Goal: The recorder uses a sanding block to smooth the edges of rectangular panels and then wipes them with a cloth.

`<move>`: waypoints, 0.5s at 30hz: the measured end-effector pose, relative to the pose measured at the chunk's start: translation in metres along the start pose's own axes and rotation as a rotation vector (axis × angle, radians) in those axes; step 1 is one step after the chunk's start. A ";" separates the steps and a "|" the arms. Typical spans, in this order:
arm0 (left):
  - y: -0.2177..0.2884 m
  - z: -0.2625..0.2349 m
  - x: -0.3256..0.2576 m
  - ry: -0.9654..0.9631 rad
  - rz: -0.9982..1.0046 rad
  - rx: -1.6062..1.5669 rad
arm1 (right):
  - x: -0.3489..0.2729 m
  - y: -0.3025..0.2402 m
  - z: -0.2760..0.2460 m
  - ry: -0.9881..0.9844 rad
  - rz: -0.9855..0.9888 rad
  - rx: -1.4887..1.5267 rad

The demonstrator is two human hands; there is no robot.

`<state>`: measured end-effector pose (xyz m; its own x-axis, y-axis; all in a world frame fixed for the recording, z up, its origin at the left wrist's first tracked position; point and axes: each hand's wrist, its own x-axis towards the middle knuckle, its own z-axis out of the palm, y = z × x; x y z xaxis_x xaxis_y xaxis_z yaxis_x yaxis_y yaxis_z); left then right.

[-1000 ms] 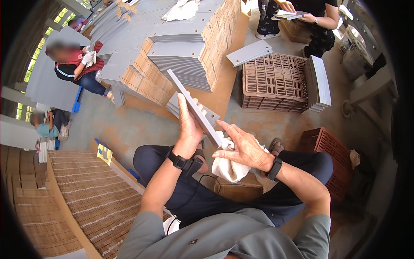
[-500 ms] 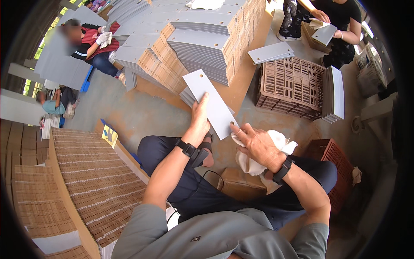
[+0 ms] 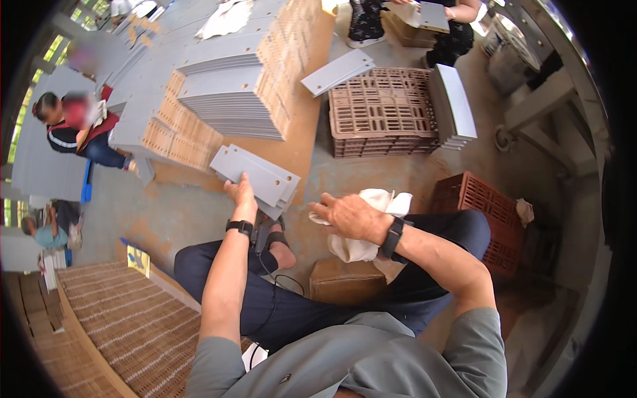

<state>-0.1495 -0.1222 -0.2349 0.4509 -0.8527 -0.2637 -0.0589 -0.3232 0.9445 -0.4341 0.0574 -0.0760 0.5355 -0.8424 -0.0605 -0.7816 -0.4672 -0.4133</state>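
Several flat grey panels point(image 3: 272, 174) with a hole at each end lie in a small, uneven pile in front of my knees. My left hand point(image 3: 241, 196) is at the near edge of the top panel, with a finger over its face; the other fingers are partly hidden. My right hand point(image 3: 355, 217) is closed on a bunched white cloth point(image 3: 352, 248) that hangs down beneath it, a short way right of the pile. A cardboard box point(image 3: 346, 280) stands below the cloth, between my legs.
Tall stacks of grey panels point(image 3: 229, 99) rise ahead on a brown board. An upturned brown crate point(image 3: 381, 109) with panels on it stands ahead right; a red-brown crate point(image 3: 474, 219) is by my right knee. A co-worker point(image 3: 438, 16) handles a panel beyond; others sit at left.
The panel held between both hands has gone down onto the small pile with my left hand. My right hand has come away from it with the cloth. The view has swung right.
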 end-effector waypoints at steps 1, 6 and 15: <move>-0.001 0.004 -0.005 0.025 -0.044 0.076 | -0.003 0.004 -0.001 0.001 0.059 -0.015; 0.009 0.017 -0.011 -0.052 -0.075 0.122 | -0.011 0.024 -0.012 0.077 0.148 0.066; 0.075 0.035 -0.115 -0.534 0.216 -0.048 | -0.027 0.036 -0.047 0.375 0.341 0.321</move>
<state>-0.2374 -0.0629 -0.1403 -0.0798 -0.9903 -0.1140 -0.0538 -0.1100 0.9925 -0.4920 0.0505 -0.0463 0.0767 -0.9951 0.0624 -0.7224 -0.0986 -0.6844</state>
